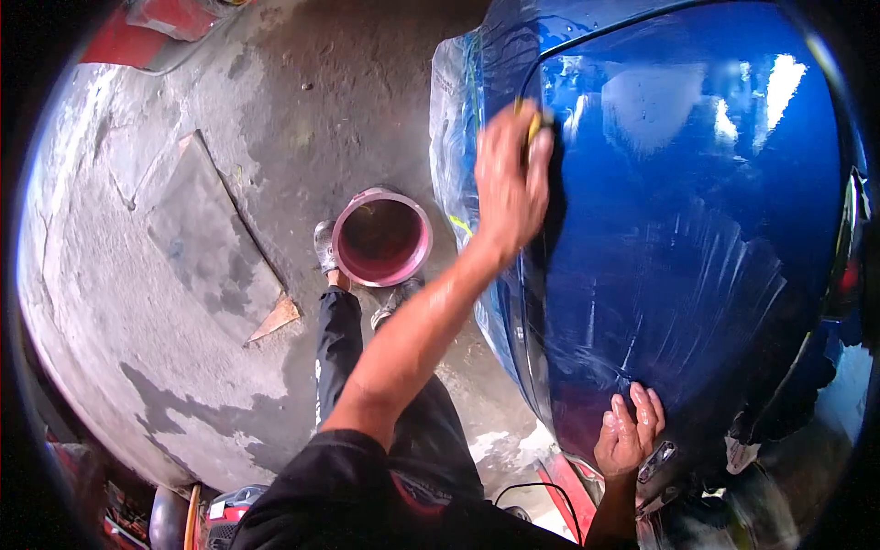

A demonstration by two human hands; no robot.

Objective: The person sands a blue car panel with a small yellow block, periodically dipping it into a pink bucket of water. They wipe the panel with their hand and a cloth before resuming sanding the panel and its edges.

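Our left hand [511, 183] was closed around a small yellow pad [534, 126], fingers bent over it, at the left edge of a blue car panel [660, 202]. Our right hand [631, 429] was empty, its fingers loosely spread and their tips resting on the panel's lower part, wet with pale suds. The panel looked wet and glossy: bright white reflections lay across its top, while thin whitish streaks fanned over its lower half. A black strip [605, 32] curved along its upper edge and down toward our left hand; we could not tell whether it was a hose or a seal. Clear plastic sheet [456, 174] hung crumpled along the panel's left side.

Below us, the rough gray concrete floor [275, 101] was marked with dark, damp-looking patches. A pink-rimmed bucket [405, 271] stood upright just beside our shoes [324, 246], with dark liquid inside. To its left, a flat gray board [211, 234] lay on the concrete, one corner brown. Something red [170, 20] showed at the upper left, too cut off to name.
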